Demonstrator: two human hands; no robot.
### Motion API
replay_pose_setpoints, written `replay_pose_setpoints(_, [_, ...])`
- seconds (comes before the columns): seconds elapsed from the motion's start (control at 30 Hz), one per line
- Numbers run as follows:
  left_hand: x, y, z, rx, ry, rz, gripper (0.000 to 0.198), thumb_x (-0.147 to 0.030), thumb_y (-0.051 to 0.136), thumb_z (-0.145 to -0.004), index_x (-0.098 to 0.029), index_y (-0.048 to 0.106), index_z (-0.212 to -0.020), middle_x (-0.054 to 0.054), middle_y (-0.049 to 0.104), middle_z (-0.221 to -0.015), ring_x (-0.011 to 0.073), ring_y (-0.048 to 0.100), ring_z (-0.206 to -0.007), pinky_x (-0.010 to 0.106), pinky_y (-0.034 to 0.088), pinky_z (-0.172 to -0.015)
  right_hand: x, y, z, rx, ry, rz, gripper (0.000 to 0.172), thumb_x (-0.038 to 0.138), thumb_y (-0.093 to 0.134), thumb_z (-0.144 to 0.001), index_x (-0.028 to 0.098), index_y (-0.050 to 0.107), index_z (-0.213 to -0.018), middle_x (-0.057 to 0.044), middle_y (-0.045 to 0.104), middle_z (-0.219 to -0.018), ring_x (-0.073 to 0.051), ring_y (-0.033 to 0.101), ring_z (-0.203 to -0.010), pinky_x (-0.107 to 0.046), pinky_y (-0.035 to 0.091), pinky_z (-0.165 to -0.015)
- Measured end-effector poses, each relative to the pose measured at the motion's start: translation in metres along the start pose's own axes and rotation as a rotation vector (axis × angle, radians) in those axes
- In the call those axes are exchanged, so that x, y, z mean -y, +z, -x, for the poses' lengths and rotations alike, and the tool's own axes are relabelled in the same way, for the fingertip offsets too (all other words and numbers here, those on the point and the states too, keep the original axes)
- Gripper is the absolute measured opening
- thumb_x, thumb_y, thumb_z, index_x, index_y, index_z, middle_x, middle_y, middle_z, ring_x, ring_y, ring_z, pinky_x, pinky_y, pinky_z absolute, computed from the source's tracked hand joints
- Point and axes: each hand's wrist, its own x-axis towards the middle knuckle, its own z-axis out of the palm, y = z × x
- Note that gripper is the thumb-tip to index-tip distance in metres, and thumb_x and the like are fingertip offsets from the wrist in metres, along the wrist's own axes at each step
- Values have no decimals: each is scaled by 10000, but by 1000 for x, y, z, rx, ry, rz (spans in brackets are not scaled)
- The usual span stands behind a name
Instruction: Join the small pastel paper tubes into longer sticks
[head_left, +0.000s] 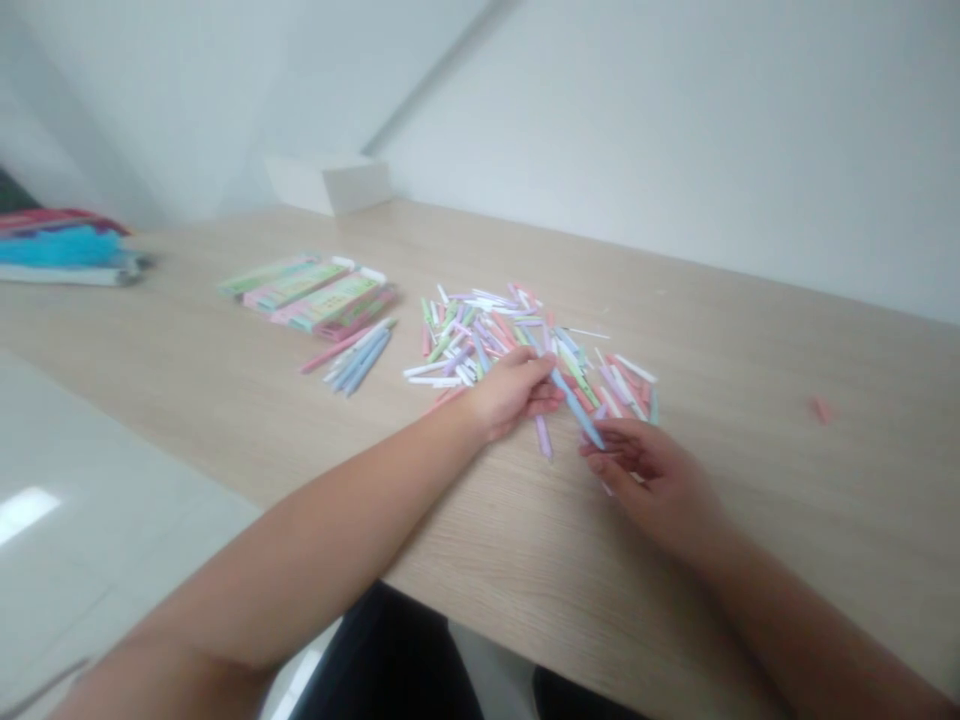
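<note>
Left hand [510, 392] pinches a blue pen [577, 408], right hand [649, 480] curls at its tip; pen packs' [326, 298] lettering is unreadable.

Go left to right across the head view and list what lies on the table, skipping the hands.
Colourful cloth bundle → pen packs → small bunch of blue and pink pens → heap of pastel pens → small pink piece

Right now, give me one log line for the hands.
left hand: holds blue pen | right hand: at its tip | loose pastel pens: beside
</note>
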Motion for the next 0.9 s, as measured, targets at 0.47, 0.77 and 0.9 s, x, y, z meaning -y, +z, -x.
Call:
replay_pose_setpoints(0.47, [-17, 1, 35, 393, 641, -1631, 363, -448, 415, -1033, -261, 632, -1256, 66, 732, -1161, 238, 683, -1083, 369, 501, -898, 4, -10, -18, -214, 5, 8, 349, 575, 641, -889, 240, 654, -987, -67, 751, -776, -260, 752, -720, -437, 657, -710])
replay_pose_setpoints(0.77, [-48, -42, 23, -544, 322, -1842, 412, -463, 296, -1032, -199, 573, -1184, 141, 699, -1151, 279, 701, -1004, 364, 515, -781, -18, 4, -20, -256, -76, -139, 704, 512, 727, -849, 304, 415, -1445, -175, 613, -1341, -318, 740, -986, -547, 644, -823])
replay_pose_setpoints(0.9, [-82, -108, 28, -930, 110, -1814, 602, -545, 275, -1011, -84, 549, -1285, 267, 642, -1226, 374, 658, -1095, 470, 499, -896, -26, 2, -21, -271, -182, 34, 665, 493, 626, -923, 317, 363, -1508, -170, 597, -1358, -325, 732, -1049, -546, 629, -880])
